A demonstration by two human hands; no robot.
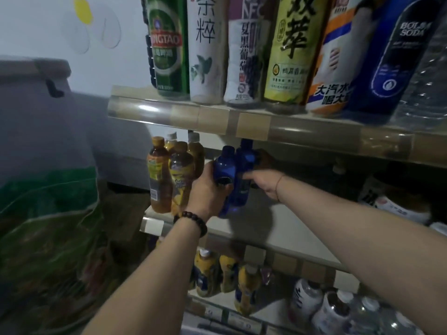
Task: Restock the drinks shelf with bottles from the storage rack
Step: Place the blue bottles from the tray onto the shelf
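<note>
Two dark blue bottles stand side by side on the middle shelf (278,235). My left hand (205,189) grips the left blue bottle (225,170) from its left side, a bead bracelet on the wrist. My right hand (263,183) wraps around the right blue bottle (243,189), which stands a little further back, its cap just under the upper shelf edge. Both bottles are upright, close to touching each other. Whether their bases rest on the shelf is hidden by my hands.
Brown tea bottles (169,175) crowd the shelf just left of my left hand. The upper shelf (302,131) carries a green beer can (167,44) and tall bottles. Yellow bottles (208,274) and clear water bottles (333,310) fill the lower shelf. A green bag (48,226) sits at left.
</note>
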